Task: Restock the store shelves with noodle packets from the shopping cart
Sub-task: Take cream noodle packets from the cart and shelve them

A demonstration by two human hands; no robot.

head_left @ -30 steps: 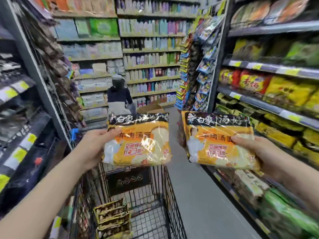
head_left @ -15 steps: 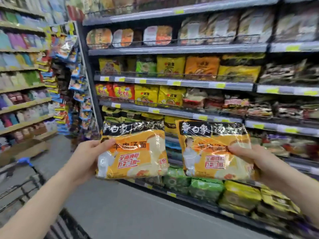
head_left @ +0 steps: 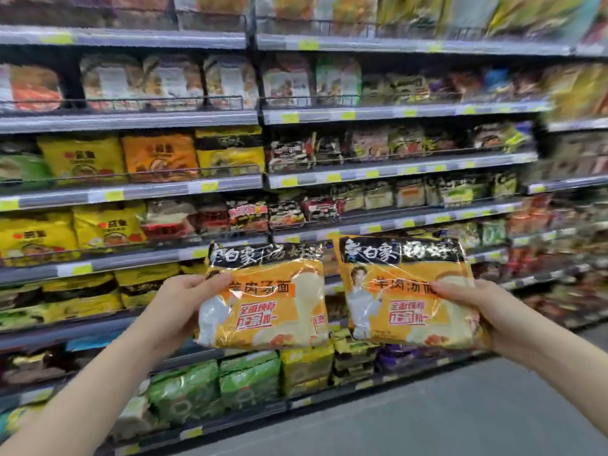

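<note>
Orange and crinkly, two noodle multipacks fill the lower middle of my view, one in each hand, held up facing the shelves. My left hand (head_left: 184,307) grasps the left packet (head_left: 266,297) at about 6 o'clock in the frame, thumb across its front edge and fingers curled behind; my right hand (head_left: 473,311) grasps the right packet (head_left: 404,291) at about 5 o'clock in the same way. The two packets sit side by side, nearly touching at their inner edges, each with a black band of white lettering across the top. A second ago I faced down the aisle with the shopping cart below my hands — now I have turned, the cart is out of view, and the noodle shelves (head_left: 131,189) stretch from 9 o'clock to 3 o'clock, packed with yellow, orange, green and dark packets behind wire rails, with yellow price tags along the shelf edges. Both grips look unchanged through the turn. I judge that the fetching is done for this pair and the placing comes next — I cannot yet pick out a matching row or a gap, since the far right blurs. Grey floor (head_left: 460,406) shows at 5 o'clock.
</note>
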